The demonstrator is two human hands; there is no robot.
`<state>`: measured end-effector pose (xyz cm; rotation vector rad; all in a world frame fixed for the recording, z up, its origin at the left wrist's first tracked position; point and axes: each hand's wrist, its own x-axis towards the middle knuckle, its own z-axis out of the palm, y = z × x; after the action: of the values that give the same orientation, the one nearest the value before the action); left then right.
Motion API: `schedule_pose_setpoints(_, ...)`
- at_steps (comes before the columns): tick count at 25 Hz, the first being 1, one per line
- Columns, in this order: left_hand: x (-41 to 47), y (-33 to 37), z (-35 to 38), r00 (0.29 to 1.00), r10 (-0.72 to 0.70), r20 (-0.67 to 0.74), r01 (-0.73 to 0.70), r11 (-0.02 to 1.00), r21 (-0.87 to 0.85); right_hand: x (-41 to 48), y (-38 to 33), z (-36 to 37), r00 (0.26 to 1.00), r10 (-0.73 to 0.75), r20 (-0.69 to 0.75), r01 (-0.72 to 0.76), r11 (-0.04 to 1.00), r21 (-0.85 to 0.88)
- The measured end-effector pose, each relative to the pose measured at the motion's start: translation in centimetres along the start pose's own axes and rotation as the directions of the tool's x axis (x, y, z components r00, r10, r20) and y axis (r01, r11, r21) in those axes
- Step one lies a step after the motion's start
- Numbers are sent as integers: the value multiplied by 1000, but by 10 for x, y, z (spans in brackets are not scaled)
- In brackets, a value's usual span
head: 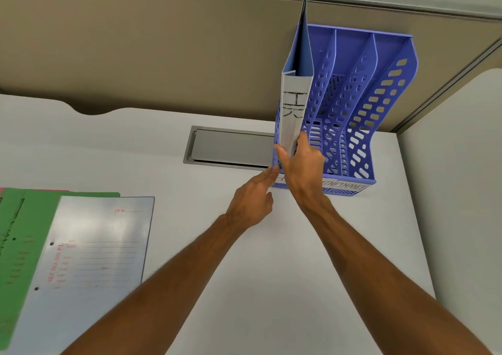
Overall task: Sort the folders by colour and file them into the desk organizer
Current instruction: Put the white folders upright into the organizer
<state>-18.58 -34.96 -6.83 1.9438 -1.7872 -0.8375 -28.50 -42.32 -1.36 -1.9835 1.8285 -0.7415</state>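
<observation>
- Blue folder (297, 55) stands upright on its edge in the head view, at the leftmost slot of the desk organizer (380, 104), back right on the desk (271, 273). The hands hide whether it is fully seated.
- Right hand (301, 161) pinches the lower spine, thumb on the near side, a low grip that likely steers the bottom edge in.
- Left hand (251, 205) reaches in with straight fingers, tips touching the organizer's front left corner, probably bracing it against sliding.
- The folder shows light blue covers, slightly splayed, and a white spine label (293, 110) with bold black handwriting.
- Far left, a pale blue folder (103, 246) lies on a green folder (21, 232).
</observation>
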Motion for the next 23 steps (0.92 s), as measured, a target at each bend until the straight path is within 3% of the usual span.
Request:
schedule_pose_setpoints(7, -1, -4, 5, 999, -40, 31, 40, 999, -11, -3, 16, 10, 993, 36, 113, -26, 996, -89)
schedule_pose_setpoints(15, -17, 3, -9, 995, -88, 46, 89, 996, -17, -10, 18, -17, 981, 73, 180, -75, 997, 5)
schedule_pose_setpoints(20, -49, 10, -32, 995, -89, -35, 87, 995, -46, -33, 14, -43, 987, 65, 149, -82, 991, 108)
schedule_pose_setpoints(23, -80, 8, -50, 989, -118, -92, 111, 991, -79, -57, 9, -55, 994, -11, 110, 5, 999, 53)
